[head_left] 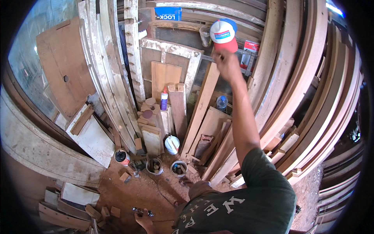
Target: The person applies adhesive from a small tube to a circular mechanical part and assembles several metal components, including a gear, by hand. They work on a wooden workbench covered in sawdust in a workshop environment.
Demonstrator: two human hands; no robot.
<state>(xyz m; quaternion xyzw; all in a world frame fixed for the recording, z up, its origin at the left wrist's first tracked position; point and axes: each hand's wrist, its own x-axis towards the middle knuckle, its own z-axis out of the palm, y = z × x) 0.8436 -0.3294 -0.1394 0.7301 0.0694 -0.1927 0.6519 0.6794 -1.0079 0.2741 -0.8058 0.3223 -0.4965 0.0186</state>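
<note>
My right arm [245,113] is stretched far out to the stacked boards. At its end my right hand [227,64], fingers curled, meets the red brim of a white, blue and red cap [223,33]. Whether it pinches the brim or some small thing cannot be made out. Low down, near the floor, my left hand [145,221] is closed around a small shiny metal tool [142,211], too small to name. A clear plastic cup [205,35] stands left of the cap, and a red and white packet [249,52] is to its right.
Long planks [288,74] lean at right, pale boards [103,58] at left. A purple glue bottle [163,100] tops wood blocks. A water bottle [222,102], handsaw [203,146], white bucket [172,144] and pails of tools [154,166] stand ahead. Wood offcuts [93,212] litter the floor.
</note>
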